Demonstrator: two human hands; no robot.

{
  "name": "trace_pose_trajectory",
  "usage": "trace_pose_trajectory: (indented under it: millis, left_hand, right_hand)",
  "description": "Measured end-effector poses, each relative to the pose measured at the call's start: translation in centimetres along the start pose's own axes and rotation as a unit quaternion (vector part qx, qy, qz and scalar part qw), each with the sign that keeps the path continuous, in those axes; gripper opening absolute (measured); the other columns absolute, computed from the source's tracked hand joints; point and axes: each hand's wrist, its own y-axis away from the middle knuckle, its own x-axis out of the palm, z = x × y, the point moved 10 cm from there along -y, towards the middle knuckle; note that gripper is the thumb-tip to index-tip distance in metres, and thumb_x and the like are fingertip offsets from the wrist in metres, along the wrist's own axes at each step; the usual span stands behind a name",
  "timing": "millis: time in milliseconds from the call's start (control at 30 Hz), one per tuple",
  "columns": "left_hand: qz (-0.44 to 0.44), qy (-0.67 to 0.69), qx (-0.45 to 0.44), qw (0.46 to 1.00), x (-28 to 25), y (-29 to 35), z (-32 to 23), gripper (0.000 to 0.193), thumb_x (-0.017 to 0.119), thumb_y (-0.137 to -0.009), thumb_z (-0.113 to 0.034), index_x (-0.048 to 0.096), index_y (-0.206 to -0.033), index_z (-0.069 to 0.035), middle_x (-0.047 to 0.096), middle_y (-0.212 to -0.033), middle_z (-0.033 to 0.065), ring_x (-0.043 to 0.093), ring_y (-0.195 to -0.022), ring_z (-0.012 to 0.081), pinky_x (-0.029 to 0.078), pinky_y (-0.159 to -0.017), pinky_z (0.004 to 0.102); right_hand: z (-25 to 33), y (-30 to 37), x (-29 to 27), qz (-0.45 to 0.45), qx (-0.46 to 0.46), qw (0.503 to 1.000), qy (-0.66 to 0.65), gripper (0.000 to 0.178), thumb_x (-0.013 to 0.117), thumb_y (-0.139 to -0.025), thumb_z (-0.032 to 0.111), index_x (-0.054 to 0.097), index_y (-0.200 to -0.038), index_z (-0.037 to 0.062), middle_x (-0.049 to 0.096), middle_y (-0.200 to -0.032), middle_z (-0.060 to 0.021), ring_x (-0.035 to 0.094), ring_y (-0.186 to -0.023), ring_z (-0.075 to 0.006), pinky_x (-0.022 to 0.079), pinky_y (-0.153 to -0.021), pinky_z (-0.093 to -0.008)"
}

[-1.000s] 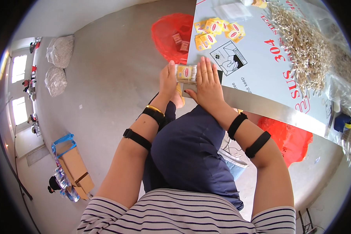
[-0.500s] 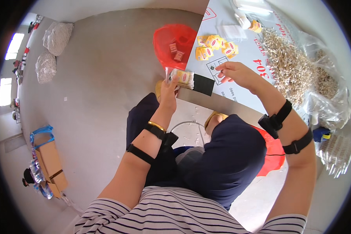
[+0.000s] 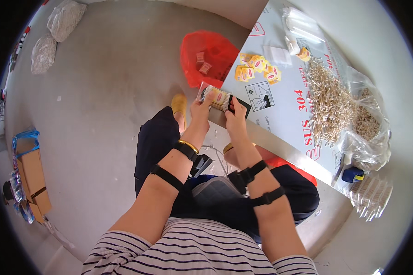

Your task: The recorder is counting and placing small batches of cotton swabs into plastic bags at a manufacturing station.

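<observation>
Over the table's near left corner, my left hand (image 3: 200, 112) is closed round a clear plastic bag of cotton swabs (image 3: 218, 96), with a yellow label card lying over the swabs. A flat black piece (image 3: 246, 109) extends from the bag's right end. My right hand (image 3: 236, 120) is closed on that piece, its fingertips against the ends of the swabs. How far the black piece reaches into the bag is hidden. Several yellow label cards (image 3: 258, 64) lie in a loose group on the table beyond my hands.
The printed grey table (image 3: 287, 98) bears a large heap of loose swabs (image 3: 328, 103), partly in a clear bag (image 3: 369, 146). Clear plastic sleeves (image 3: 303, 23) lie at its far end. A red bag (image 3: 192, 55) with packets stands beside the table's left edge. Cardboard (image 3: 34, 178) stands far left.
My right hand has come left from above the table and closed on the black piece. My left hand still holds the bag at nearly the same place. The whole view has shifted slightly.
</observation>
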Motion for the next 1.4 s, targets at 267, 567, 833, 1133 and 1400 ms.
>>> trace_pose_trajectory:
  millis: [267,567,833,1133,1400]
  left_hand:
    - [0.011,0.021,-0.011,1.000,1.7,0.6,0.5,0.040,0.087,-0.092,-0.025,0.074,-0.123,-0.003,0.076,-0.115,0.0026,0.069,-0.101,0.0122,0.053,-0.091,0.0295]
    - [-0.022,0.025,0.004,0.999,1.4,1.4,-0.4,0.042,0.088,-0.092,-0.026,0.072,-0.124,-0.004,0.076,-0.115,0.0038,0.070,-0.098,0.0135,0.054,-0.088,0.0296]
    - [0.022,-0.022,-0.080,0.996,0.2,-0.3,0.0,0.042,0.091,-0.088,-0.031,0.073,-0.120,-0.010,0.074,-0.103,-0.0026,0.063,-0.080,0.0081,0.047,-0.070,0.0258]
    - [0.008,-0.038,-0.079,0.996,-1.6,-1.8,-0.7,0.031,0.088,-0.091,-0.027,0.070,-0.115,-0.019,0.072,-0.099,-0.0070,0.065,-0.084,0.0061,0.047,-0.073,0.0263]
    - [0.088,0.023,-0.005,0.996,-0.5,0.9,-6.6,0.035,0.079,-0.100,-0.028,0.066,-0.128,-0.012,0.076,-0.116,0.0018,0.071,-0.103,0.0136,0.052,-0.089,0.0326]
  right_hand:
    - [-0.9,-1.2,1.2,-0.012,0.086,0.993,-0.079,0.063,0.050,-0.094,-0.006,0.047,-0.157,-0.0048,0.059,-0.144,-0.0141,0.058,-0.129,-0.0226,0.044,-0.114,-0.0327]
    - [1.4,-1.1,3.4,0.047,0.161,0.953,-0.254,0.052,0.047,-0.098,-0.005,0.055,-0.149,-0.0089,0.066,-0.138,-0.0145,0.064,-0.122,-0.0213,0.049,-0.106,-0.0314]
    - [-0.6,-1.3,1.1,0.044,0.199,0.915,-0.349,0.047,0.044,-0.101,-0.007,0.059,-0.146,-0.0062,0.069,-0.136,-0.0140,0.066,-0.127,-0.0225,0.054,-0.106,-0.0314]
    - [0.5,-0.4,3.2,0.100,0.182,0.920,-0.332,0.047,0.049,-0.104,-0.002,0.053,-0.150,-0.0055,0.069,-0.136,-0.0133,0.068,-0.125,-0.0210,0.055,-0.105,-0.0303]
    - [4.0,0.6,8.0,0.227,0.134,0.904,-0.337,0.041,0.055,-0.104,0.006,0.060,-0.145,0.0050,0.071,-0.129,-0.0060,0.065,-0.113,-0.0153,0.051,-0.098,-0.0309]
